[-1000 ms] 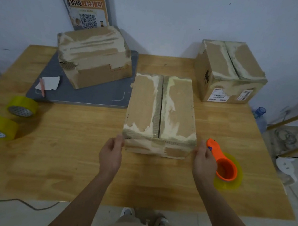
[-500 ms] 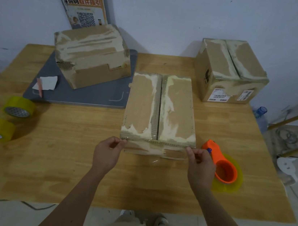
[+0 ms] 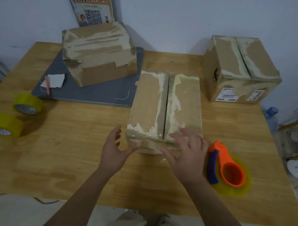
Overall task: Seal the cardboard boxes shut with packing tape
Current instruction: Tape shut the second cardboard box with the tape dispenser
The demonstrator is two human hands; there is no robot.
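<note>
Pale walls back a wooden worktop (image 3: 61, 167) where three cardboard boxes sit, all with flaps down, so what they hold cannot be told. The middle box (image 3: 166, 107) lies straight ahead, its centre seam running away from the person, and a strip of clear tape (image 3: 147, 137) crosses its near top edge and folds down the front face. The left hand (image 3: 115, 151) is spread with loose fingers, its thumb and fingertips just at the box's near left corner; the right hand (image 3: 184, 153) is spread flat, palm down, over the near right corner, and neither pinches anything. The step in hand looks like smoothing that strip: press outward from the seam toward both corners, rub the fold over the edge, and steady the box with the other hand so it does not slide. Just right of the right hand lies the orange tape dispenser (image 3: 229, 167), within reach for the next strip. Two yellow tape rolls (image 3: 8, 113) rest at the left edge. The left box (image 3: 99, 53) sits on a grey mat (image 3: 97, 94); the right box (image 3: 241, 70) stands well apart at the back.
</note>
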